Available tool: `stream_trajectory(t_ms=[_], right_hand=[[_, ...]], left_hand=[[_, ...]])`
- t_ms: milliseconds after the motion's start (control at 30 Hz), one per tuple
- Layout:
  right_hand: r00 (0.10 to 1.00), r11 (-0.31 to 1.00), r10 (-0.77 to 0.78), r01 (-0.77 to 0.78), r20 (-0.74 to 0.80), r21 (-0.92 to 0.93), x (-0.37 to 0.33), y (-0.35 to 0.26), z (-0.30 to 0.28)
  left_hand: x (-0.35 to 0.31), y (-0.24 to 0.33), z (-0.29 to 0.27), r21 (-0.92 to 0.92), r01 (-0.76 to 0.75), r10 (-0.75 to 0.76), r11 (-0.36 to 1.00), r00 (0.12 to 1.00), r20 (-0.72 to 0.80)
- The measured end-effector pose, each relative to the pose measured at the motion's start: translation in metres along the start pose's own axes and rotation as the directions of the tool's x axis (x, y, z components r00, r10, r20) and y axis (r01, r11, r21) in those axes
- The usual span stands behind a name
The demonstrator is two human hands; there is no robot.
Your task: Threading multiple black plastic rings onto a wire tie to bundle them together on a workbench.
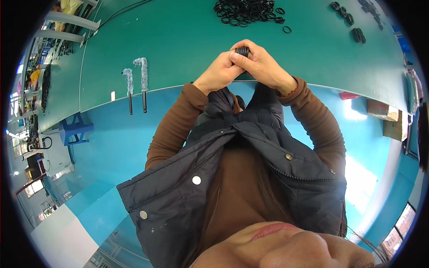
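Observation:
Between both hands, just above the table's front edge, is a short stack of black rings (242,51), pressed side by side like a ribbed roll. My left hand (220,71) closes on it from the left, with its fingers partly hidden behind my right hand. My right hand (259,64) wraps round the stack from the far side and the right, its thumb lying across the near end. Beyond the hands lies a loose heap of black rings (243,11), with a single ring (287,29) apart from it.
On the green table (178,44), two L-shaped tools (142,73) wrapped in clear plastic lie at left, their dark ends past the edge. Several bundled ring stacks (358,35) sit at far right. A blue stool (76,129) and cardboard boxes (395,125) stand beyond the table's near edge.

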State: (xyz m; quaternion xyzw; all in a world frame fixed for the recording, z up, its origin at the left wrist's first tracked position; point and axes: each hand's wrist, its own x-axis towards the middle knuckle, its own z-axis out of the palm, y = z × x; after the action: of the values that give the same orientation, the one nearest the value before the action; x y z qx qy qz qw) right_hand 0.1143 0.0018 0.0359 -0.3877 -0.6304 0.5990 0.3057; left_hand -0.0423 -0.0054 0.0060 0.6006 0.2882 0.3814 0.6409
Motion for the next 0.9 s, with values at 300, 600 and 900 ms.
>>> stream_trajectory(t_ms=[300, 600, 900], right_hand=[[0.992, 0.989, -0.104, 0.111, 0.077, -0.093, 0.011, -0.013, -0.011], [0.976, 0.978, -0.139, 0.163, 0.170, -0.134, 0.012, -0.025, -0.010], [0.999, 0.999, -0.041, 0.042, -0.031, 0.015, 0.009, -0.010, -0.024]], left_hand=[[-0.006, 0.010, 0.010, 0.083, -0.022, 0.041, 0.996, 0.969, -0.243], [-0.013, 0.029, 0.027, 0.195, -0.045, 0.117, 0.980, 0.921, -0.371], [-0.022, 0.025, 0.007, -0.144, -0.195, 0.122, 0.970, 0.906, -0.406]])
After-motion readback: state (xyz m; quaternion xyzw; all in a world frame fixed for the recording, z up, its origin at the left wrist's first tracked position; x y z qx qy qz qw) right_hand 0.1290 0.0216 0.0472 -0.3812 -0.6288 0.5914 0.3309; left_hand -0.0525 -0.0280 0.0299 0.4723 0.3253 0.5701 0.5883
